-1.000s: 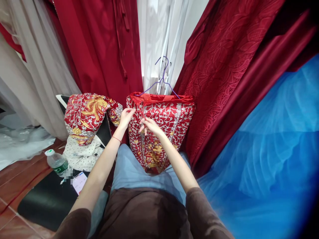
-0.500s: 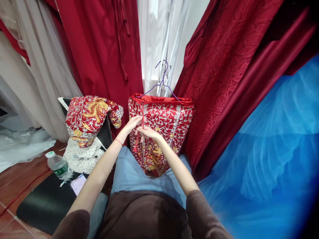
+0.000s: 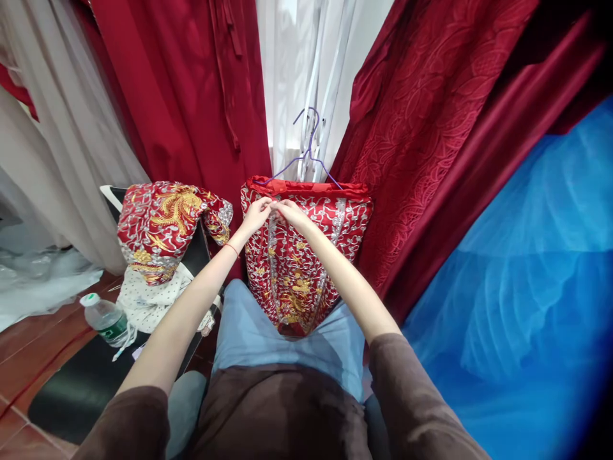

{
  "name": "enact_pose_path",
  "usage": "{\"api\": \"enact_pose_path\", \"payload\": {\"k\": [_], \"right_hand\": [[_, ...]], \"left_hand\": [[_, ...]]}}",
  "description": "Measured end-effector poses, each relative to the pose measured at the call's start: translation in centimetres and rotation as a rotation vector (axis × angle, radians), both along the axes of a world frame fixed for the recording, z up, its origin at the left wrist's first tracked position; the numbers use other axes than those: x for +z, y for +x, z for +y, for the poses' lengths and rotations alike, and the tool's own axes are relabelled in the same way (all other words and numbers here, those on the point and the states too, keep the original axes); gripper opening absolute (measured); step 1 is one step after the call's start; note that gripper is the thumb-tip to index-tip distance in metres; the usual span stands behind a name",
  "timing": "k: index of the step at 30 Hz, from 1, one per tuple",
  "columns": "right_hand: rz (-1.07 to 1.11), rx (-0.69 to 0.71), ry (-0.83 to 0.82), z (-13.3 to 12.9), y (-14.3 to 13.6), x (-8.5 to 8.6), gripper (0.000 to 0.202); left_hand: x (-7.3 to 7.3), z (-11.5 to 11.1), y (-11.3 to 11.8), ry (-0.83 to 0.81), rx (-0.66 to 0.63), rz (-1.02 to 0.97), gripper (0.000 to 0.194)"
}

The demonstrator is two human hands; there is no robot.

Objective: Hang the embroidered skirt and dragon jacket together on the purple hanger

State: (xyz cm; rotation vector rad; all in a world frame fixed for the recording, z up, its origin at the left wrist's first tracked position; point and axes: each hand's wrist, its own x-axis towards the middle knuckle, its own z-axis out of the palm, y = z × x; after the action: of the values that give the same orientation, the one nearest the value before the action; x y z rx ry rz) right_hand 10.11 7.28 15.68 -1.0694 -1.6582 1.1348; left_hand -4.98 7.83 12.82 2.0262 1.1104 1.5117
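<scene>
A red skirt-like garment [image 3: 299,255] with silver and gold embroidery hangs from a purple hanger [image 3: 309,150], its lower part between my knees. My left hand [image 3: 258,211] and my right hand [image 3: 288,212] meet at its upper left, just below the red waistband [image 3: 316,187]. Fingers of both hands are pinched together close to each other. Whatever lies between the fingertips is too small and too covered to make out. The red cord seen earlier is hidden now.
On the left, a black chair [image 3: 71,390] bears a matching embroidered garment [image 3: 165,223], a dotted white cloth [image 3: 148,297] and a water bottle [image 3: 105,319]. Dark red gowns [image 3: 191,96] hang behind; blue tulle [image 3: 522,287] fills the right.
Both hands have moved up to the waistband, closer together. The red cord and tassel that hung from them no longer show. The view has shifted slightly, and my left forearm covers most of the phone.
</scene>
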Motion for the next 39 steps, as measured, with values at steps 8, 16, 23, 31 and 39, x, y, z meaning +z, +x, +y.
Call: {"api": "enact_pose_path", "payload": {"k": [8, 16, 23, 31, 39], "right_hand": [[-0.599, -0.054, 0.411, 1.7, 1.4, 2.0, 0.023], [-0.761, -0.252, 0.612, 1.0, 4.6, 3.9, 0.028], [-0.832, -0.281, 0.583, -0.6, 3.6, 3.6, 0.03], [-0.724, -0.487, 0.412, 0.4, 3.4, 2.6, 0.031], [-0.656, -0.018, 0.53, 0.9, 3.7, 1.8, 0.022]], "left_hand": [[2.0, 1.4, -3.3, 0.22, 0.059, 0.606, 0.02], [2.6, 3.6, -4.9, 0.283, 0.351, 0.341, 0.02], [2.7, 2.5, -5.4, 0.177, 0.388, 0.237, 0.021], [3.2, 2.9, -3.8, -0.269, -0.005, -0.279, 0.017], [1.9, 1.7, -1.8, -0.379, -0.009, -0.195, 0.016]]}}
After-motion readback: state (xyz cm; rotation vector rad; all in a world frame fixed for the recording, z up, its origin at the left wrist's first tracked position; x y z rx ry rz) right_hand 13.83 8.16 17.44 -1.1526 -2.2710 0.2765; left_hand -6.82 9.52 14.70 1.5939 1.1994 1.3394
